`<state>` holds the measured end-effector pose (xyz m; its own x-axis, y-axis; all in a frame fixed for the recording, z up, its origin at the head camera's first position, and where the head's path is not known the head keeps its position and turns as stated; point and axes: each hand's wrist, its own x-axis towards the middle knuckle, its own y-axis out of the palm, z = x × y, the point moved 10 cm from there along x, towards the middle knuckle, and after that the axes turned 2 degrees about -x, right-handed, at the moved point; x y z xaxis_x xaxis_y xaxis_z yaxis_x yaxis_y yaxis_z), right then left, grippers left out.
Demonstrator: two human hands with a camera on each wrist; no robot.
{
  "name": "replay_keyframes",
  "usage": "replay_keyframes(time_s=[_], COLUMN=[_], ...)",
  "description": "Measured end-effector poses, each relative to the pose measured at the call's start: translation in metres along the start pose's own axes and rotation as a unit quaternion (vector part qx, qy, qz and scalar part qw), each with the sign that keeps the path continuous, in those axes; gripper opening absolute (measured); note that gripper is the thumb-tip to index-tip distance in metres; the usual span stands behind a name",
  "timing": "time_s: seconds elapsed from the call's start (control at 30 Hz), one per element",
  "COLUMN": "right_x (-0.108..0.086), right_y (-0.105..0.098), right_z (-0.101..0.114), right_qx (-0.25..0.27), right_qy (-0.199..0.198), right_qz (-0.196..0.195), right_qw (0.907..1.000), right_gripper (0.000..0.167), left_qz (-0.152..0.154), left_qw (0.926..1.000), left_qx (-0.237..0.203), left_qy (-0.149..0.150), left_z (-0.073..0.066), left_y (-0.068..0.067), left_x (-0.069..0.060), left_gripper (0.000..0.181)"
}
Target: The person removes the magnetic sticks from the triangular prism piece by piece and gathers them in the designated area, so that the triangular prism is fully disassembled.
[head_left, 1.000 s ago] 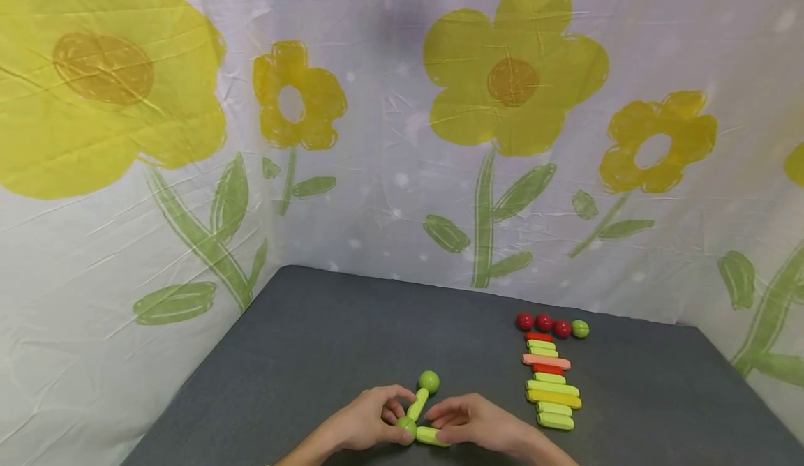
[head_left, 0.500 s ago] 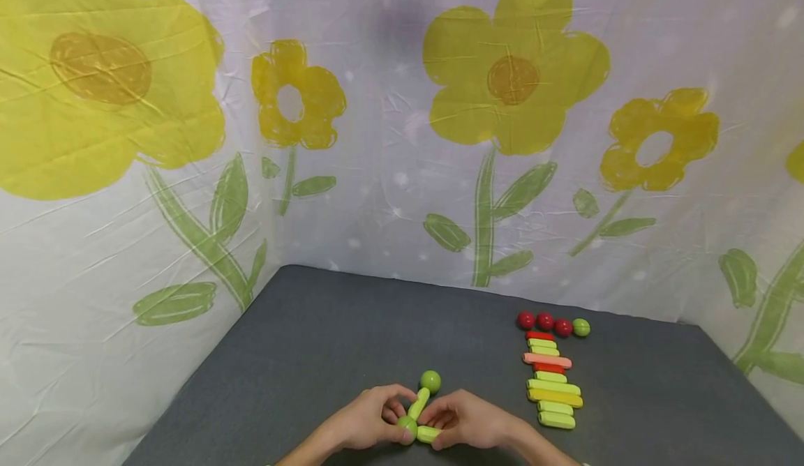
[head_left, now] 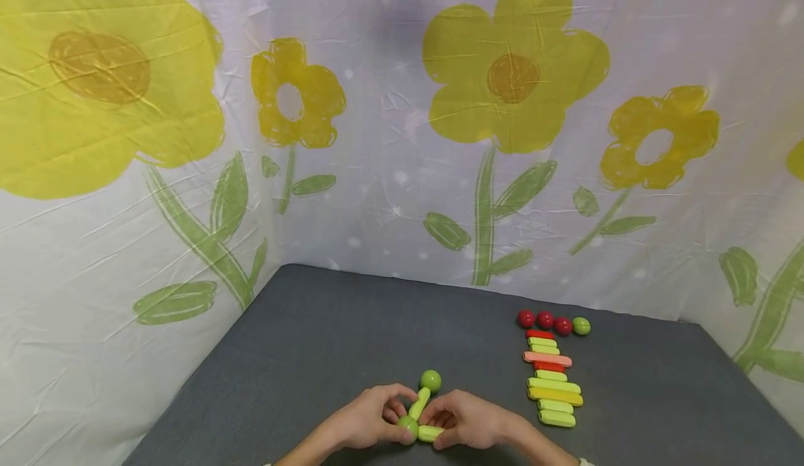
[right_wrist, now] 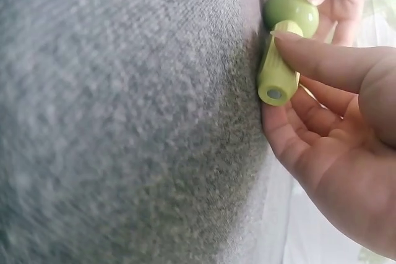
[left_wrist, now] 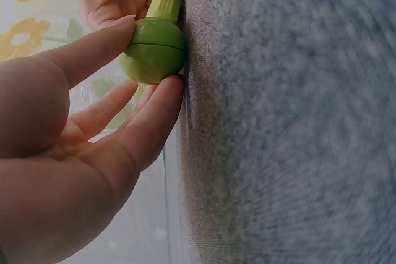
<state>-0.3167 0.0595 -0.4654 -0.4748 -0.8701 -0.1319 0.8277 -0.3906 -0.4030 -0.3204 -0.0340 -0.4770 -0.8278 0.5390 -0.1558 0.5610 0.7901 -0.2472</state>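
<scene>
My left hand (head_left: pixel 367 418) pinches a green ball (head_left: pixel 408 429) between thumb and fingers, down on the dark grey tabletop. From this ball a yellow-green rod (head_left: pixel 419 404) runs away to a second green ball (head_left: pixel 430 381). Another yellow-green rod (head_left: pixel 430 434) meets the held ball on its right side, and my right hand (head_left: pixel 475 421) pinches it with thumb and fingers. In the right wrist view this rod (right_wrist: pixel 278 72) shows a round grey spot in its near end. The left wrist view shows a seam around the held ball (left_wrist: pixel 153 54).
At the right, several red, pink, yellow and yellow-green rods (head_left: pixel 555 396) lie stacked side by side in a column. Behind them sits a row of red balls (head_left: pixel 545 320) and one green ball (head_left: pixel 581 326). A flowered cloth (head_left: pixel 389 173) hangs behind the table (head_left: pixel 352 326).
My right hand has shifted slightly left and its fingers have closed in on the rod beside the held ball. The left hand keeps its hold on the ball.
</scene>
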Motion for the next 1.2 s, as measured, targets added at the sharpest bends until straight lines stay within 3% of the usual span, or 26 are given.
replay_keyframes(time_s=[0.37, 0.53, 0.73, 0.93, 1.2], right_x=[-0.001, -0.002, -0.006, -0.014, -0.029], right_y=[0.000, 0.001, -0.006, -0.016, -0.035], right_z=[0.002, -0.001, -0.007, -0.010, -0.016], right_qx=[-0.046, -0.040, -0.027, -0.030, 0.047], right_qy=[-0.019, -0.021, -0.021, -0.022, -0.011], right_qz=[0.039, 0.046, 0.016, -0.041, -0.122], right_qw=[0.9980, 0.9979, 0.9993, 0.9985, 0.9913], right_gripper=[0.025, 0.026, 0.024, 0.026, 0.037], left_qz=[0.008, 0.004, 0.003, -0.002, -0.005], left_qw=[1.0000, 1.0000, 0.9999, 0.9999, 0.9999], left_qx=[0.005, 0.006, 0.009, 0.008, 0.014], left_qy=[-0.002, -0.003, -0.009, -0.010, -0.001], left_z=[-0.002, -0.002, 0.000, 0.000, -0.001], left_y=[0.002, 0.000, 0.000, 0.000, 0.000], left_x=[0.000, -0.001, 0.000, 0.001, 0.002], left_gripper=[0.044, 0.044, 0.043, 0.043, 0.043])
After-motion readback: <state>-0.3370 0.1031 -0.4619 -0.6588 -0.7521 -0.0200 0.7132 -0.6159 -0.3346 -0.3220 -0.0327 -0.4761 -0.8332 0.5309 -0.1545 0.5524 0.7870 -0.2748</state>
